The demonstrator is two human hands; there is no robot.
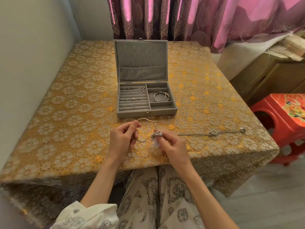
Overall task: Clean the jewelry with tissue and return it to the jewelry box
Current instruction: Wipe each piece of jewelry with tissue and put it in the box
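A silver bangle (145,119) is held just above the table, in front of the open grey jewelry box (146,112). My left hand (123,138) pinches the bangle's left side between thumb and fingers. My right hand (171,146) pinches a small folded tissue (157,135) wrapped round the bangle's right side. Inside the box lie rings, earrings and several bangles (159,96); thin chains hang in its raised lid (142,60).
A silver chain necklace (212,133) lies stretched on the gold lace tablecloth (66,123) to the right of my hands. A red plastic stool (283,118) stands past the table's right edge, a wall runs along the left, curtains hang behind.
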